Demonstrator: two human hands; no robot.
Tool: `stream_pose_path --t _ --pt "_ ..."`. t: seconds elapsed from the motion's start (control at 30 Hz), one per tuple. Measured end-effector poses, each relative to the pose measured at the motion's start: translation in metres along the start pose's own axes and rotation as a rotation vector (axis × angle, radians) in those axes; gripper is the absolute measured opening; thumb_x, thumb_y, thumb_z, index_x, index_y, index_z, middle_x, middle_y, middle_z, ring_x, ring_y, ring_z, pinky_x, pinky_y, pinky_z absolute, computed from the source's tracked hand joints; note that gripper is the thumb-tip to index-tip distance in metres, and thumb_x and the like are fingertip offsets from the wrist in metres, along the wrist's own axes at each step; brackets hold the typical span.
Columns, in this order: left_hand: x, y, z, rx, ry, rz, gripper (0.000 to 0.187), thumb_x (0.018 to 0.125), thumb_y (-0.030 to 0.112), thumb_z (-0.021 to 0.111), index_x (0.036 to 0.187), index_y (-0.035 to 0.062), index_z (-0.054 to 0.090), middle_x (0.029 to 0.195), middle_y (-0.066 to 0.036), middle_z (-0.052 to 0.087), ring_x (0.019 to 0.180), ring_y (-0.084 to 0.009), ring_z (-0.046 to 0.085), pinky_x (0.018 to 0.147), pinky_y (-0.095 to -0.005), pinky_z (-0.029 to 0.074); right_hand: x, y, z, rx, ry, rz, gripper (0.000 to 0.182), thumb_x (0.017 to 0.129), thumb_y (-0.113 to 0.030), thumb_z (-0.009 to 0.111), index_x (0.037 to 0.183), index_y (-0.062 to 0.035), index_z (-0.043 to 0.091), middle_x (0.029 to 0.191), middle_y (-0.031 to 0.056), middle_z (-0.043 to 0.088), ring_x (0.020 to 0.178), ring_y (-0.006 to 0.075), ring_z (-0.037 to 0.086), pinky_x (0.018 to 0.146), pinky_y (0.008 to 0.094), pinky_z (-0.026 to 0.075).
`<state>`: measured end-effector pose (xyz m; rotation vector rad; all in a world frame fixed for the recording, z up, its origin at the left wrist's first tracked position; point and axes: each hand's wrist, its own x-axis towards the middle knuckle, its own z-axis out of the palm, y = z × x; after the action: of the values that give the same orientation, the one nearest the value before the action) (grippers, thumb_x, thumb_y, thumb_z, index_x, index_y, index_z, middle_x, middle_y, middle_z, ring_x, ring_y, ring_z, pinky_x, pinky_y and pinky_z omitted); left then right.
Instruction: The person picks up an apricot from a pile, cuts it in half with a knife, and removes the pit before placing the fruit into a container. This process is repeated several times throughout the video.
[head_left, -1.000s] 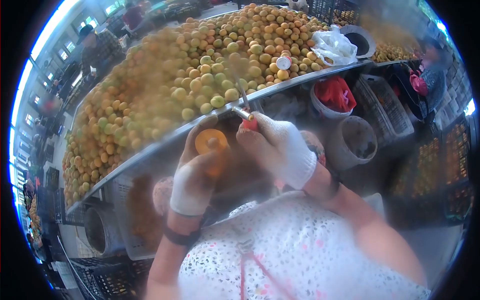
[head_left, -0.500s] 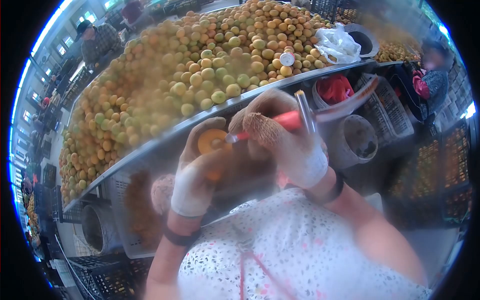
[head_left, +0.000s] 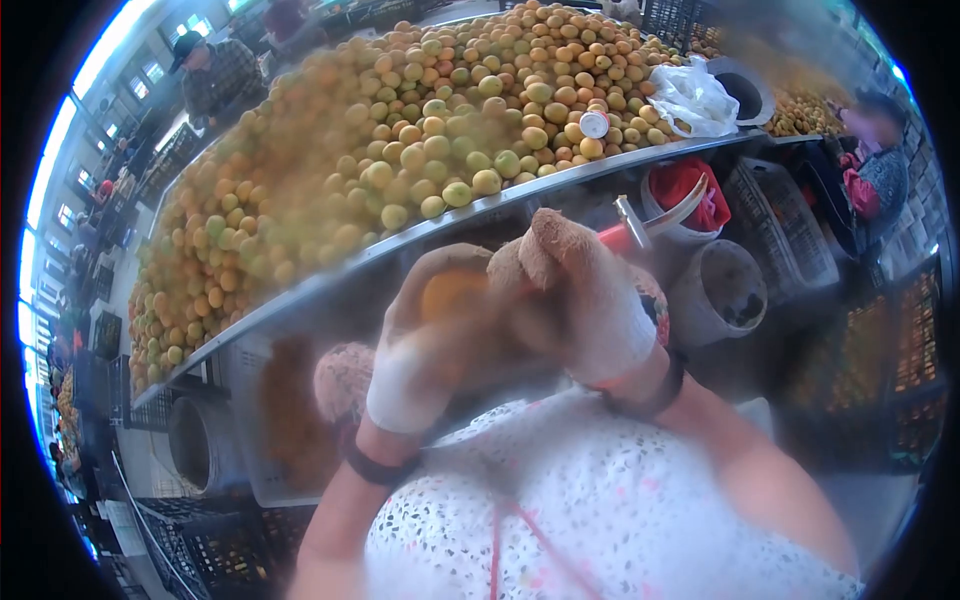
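Observation:
My left hand [head_left: 425, 330], in a stained white work glove, is wrapped round a yellow-orange fruit [head_left: 452, 294]. Close beside it, my right hand [head_left: 590, 295], gloved likewise, is closed round a red-handled hand tool [head_left: 622, 238]. A metal crosspiece and a curved, pale end stick out from this tool, up and to the right. Its other end, near the fruit, is hidden by the fingers and blur, so contact cannot be made out. Both hands are over my lap, in front of the metal table edge [head_left: 510, 196].
A large heap of round fruit [head_left: 440, 140] covers the table, with a white plastic bag [head_left: 697, 97] on it. Right of my hands stand a bucket with red cloth [head_left: 690, 195], a dirty white bucket [head_left: 715, 290] and crates [head_left: 785, 225]. People are at far left and right.
The view has shifted a little. My right hand has turned, so the tool's metal end points more to the right, and its tip no longer shows at the fruit.

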<state>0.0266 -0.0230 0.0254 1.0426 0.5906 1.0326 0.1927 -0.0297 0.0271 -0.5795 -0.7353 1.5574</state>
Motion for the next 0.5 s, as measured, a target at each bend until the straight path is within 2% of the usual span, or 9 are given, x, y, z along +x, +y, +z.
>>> stream_pose_path --t 0.07,0.13,0.2,0.23,0.27,0.4,0.43,0.47,0.5 --pt "0.006 -0.005 0.000 -0.003 0.010 -0.018 0.049 0.082 0.008 0.062 0.129 0.0039 0.051 0.105 -0.007 0.060 0.073 -0.0137 0.058 0.055 -0.0236 0.043 0.002 -0.001 -0.001 0.081 0.134 0.093 0.035 0.100 -0.034 0.052 0.074 -0.0113 0.051 0.080 0.0076 0.066 0.047 0.0112 0.047 0.041 0.0228 0.032" --pt "0.012 -0.017 -0.010 -0.024 -0.049 -0.022 0.049 0.082 0.007 0.063 0.129 0.0041 0.051 0.111 -0.006 0.059 0.083 -0.0134 0.060 0.064 -0.0238 0.047 0.008 0.005 -0.012 0.119 0.186 0.143 0.034 0.100 -0.034 0.052 0.075 -0.0116 0.052 0.080 0.0071 0.066 0.047 0.0119 0.048 0.041 0.0229 0.034" --pt "0.026 -0.029 -0.015 0.465 0.020 0.128 0.047 0.083 0.005 0.062 0.128 0.0042 0.052 0.115 -0.004 0.059 0.096 -0.0121 0.060 0.077 -0.0229 0.048 0.014 0.006 -0.021 0.158 0.243 0.197 0.033 0.100 -0.034 0.052 0.075 -0.0119 0.052 0.079 0.0067 0.065 0.047 0.0126 0.048 0.041 0.0230 0.036" --pt "0.030 -0.034 -0.022 0.438 -0.035 0.145 0.045 0.084 0.004 0.062 0.128 0.0047 0.052 0.118 -0.002 0.059 0.108 -0.0101 0.057 0.088 -0.0217 0.046 0.016 0.004 -0.024 0.182 0.282 0.310 0.033 0.100 -0.034 0.053 0.076 -0.0120 0.053 0.079 0.0062 0.065 0.047 0.0130 0.049 0.041 0.0231 0.038" --pt "0.033 -0.039 -0.025 0.433 -0.032 0.138 0.045 0.084 0.004 0.062 0.128 0.0047 0.052 0.118 -0.002 0.059 0.108 -0.0101 0.057 0.088 -0.0217 0.046 0.018 0.004 -0.028 0.207 0.322 0.422 0.032 0.100 -0.035 0.053 0.077 -0.0122 0.053 0.079 0.0058 0.066 0.048 0.0133 0.051 0.041 0.0233 0.041" --pt "0.050 -0.054 -0.043 0.357 -0.042 0.073 0.036 0.089 0.013 0.063 0.123 0.0044 0.054 0.100 -0.005 0.062 0.083 -0.0137 0.063 0.068 -0.0245 0.050 0.039 0.020 -0.050 0.414 0.205 0.434 0.031 0.099 -0.034 0.056 0.078 -0.0113 0.054 0.081 0.0070 0.066 0.050 0.0139 0.053 0.041 0.0232 0.043" --pt "0.052 -0.061 -0.050 0.313 -0.040 0.003 0.033 0.090 0.016 0.063 0.119 0.0038 0.056 0.091 -0.005 0.062 0.072 -0.0149 0.063 0.060 -0.0256 0.050 0.047 0.025 -0.049 0.406 0.351 0.304 0.031 0.099 -0.033 0.057 0.078 -0.0109 0.054 0.083 0.0083 0.067 0.051 0.0148 0.054 0.042 0.0243 0.043" --pt "0.058 -0.076 -0.064 0.320 -0.040 0.010 0.033 0.090 0.016 0.063 0.119 0.0038 0.056 0.091 -0.005 0.062 0.072 -0.0149 0.063 0.060 -0.0256 0.050 0.055 0.029 -0.049 0.395 0.490 0.173 0.031 0.099 -0.033 0.058 0.078 -0.0106 0.054 0.084 0.0096 0.067 0.052 0.0158 0.055 0.042 0.0255 0.043" --pt "0.065 -0.097 -0.084 0.359 -0.053 -0.005 0.030 0.092 0.020 0.063 0.116 0.0031 0.057 0.084 -0.005 0.061 0.064 -0.0155 0.061 0.054 -0.0264 0.048 0.059 0.036 -0.056 0.362 0.451 0.073 0.029 0.098 -0.030 0.060 0.079 -0.0085 0.055 0.086 0.0125 0.067 0.053 0.0180 0.057 0.043 0.0284 0.044"
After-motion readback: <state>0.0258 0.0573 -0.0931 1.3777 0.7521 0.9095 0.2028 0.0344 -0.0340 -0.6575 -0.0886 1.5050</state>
